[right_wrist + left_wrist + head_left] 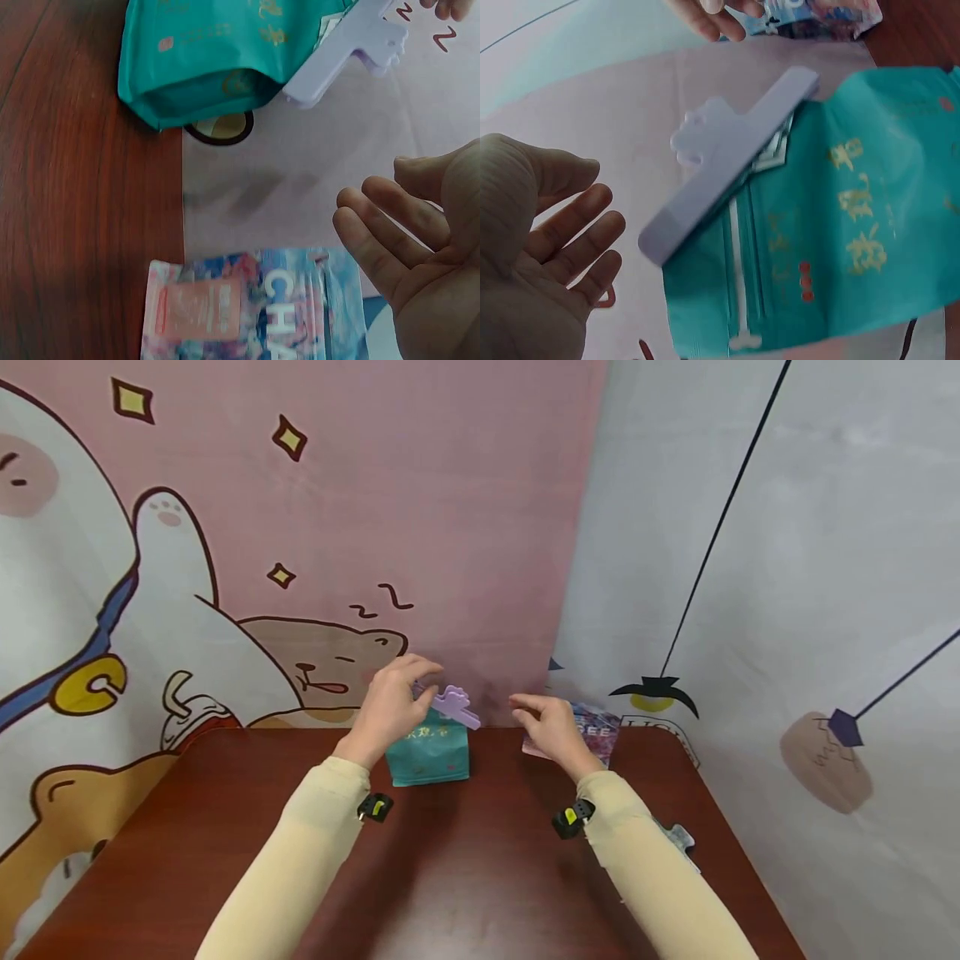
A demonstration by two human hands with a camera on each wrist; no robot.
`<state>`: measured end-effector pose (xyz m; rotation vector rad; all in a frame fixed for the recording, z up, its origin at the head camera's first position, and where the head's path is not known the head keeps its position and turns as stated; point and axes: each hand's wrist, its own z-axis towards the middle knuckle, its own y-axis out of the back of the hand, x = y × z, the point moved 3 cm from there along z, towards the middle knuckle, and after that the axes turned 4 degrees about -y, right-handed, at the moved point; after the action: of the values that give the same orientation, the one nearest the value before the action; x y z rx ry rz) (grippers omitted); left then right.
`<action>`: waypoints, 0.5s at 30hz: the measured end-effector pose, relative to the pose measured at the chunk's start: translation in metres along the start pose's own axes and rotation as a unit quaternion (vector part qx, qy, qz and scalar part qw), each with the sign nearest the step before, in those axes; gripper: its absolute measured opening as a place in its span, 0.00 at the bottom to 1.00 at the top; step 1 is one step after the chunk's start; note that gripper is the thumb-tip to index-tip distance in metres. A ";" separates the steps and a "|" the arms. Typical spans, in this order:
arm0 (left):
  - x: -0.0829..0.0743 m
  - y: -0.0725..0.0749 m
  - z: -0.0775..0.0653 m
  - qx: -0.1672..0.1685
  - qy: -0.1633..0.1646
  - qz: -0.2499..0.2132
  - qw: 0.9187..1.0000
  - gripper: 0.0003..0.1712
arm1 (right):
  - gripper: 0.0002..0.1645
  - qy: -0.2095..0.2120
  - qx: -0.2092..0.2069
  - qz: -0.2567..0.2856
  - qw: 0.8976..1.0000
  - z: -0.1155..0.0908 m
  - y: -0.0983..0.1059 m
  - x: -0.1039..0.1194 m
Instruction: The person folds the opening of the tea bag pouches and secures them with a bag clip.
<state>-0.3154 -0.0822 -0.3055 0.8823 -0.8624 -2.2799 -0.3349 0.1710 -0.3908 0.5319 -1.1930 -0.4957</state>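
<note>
A teal pouch with gold lettering stands upright at the table's far edge. Along its top sits a lilac bag clip with a paw-shaped handle, slanting across the pouch mouth. My left hand is beside the clip; in the left wrist view a gap shows between its loosely bent fingers and the clip. To the right, my right hand hovers in front of a colourful printed pouch, fingers relaxed and holding nothing. Part of that pouch is hidden behind the hand in the head view.
The dark red-brown table reaches back to a wall with cartoon animals. On the right side of the table, partly behind my right forearm, lies a small pale clip-like object.
</note>
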 end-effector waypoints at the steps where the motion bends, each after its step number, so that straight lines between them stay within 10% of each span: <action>1: -0.001 -0.002 0.000 -0.003 -0.005 0.000 1.000 0.16 | 0.18 0.000 -0.002 -0.001 1.000 -0.001 0.002 -0.001; 15: -0.021 -0.029 0.001 -0.017 -0.051 -0.023 0.998 0.15 | 0.19 0.007 -0.027 -0.031 0.999 -0.017 0.040 -0.023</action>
<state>-0.3102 -0.0491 -0.3173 0.7836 -0.8521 -2.3904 -0.3217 0.2187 -0.3870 0.5264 -1.1486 -0.5752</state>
